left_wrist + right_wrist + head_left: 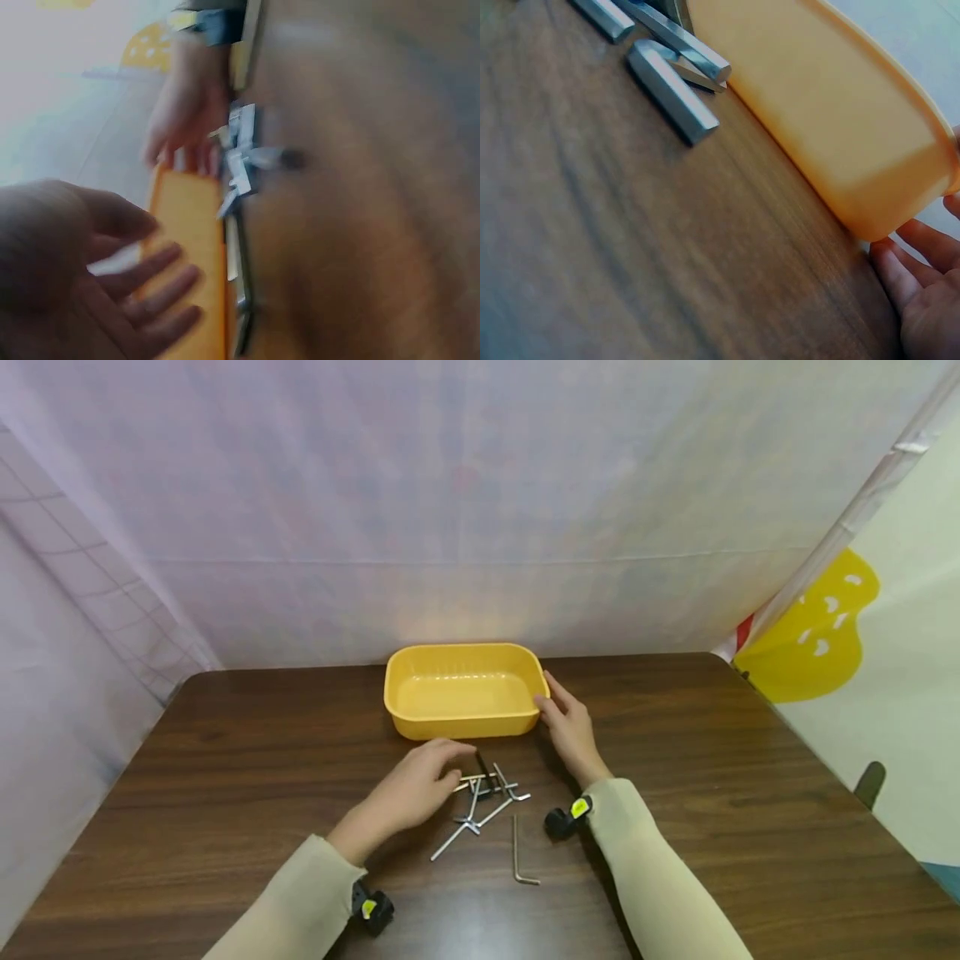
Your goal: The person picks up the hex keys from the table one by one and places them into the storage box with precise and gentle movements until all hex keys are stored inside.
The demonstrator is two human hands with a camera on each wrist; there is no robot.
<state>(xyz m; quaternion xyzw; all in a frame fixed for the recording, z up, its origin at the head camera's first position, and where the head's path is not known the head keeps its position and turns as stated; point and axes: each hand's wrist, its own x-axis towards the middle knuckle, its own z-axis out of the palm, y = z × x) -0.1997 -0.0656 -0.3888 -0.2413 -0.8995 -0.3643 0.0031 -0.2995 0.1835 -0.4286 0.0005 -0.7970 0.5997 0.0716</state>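
Note:
A yellow plastic basin (465,727) sits at the back middle of the table. My right hand (568,727) holds its right end, thumb over the rim and fingers along the outer wall; in the right wrist view the fingertips (889,262) are at the basin's lower corner. In front of the basin lies a loose pile of L-shaped hex keys (474,810), mostly silver, with a black one and brass-coloured ones among them. Over the pile's left side is my left hand (420,781), its fingers loosely bent and apart with nothing between them in the blurred left wrist view.
A single brass-coloured hex key (515,852) lies apart, nearer the front of the dark wooden table (225,793). White cloth (450,510) hangs behind the table's back edge. Both wrists wear small black cameras (562,822).

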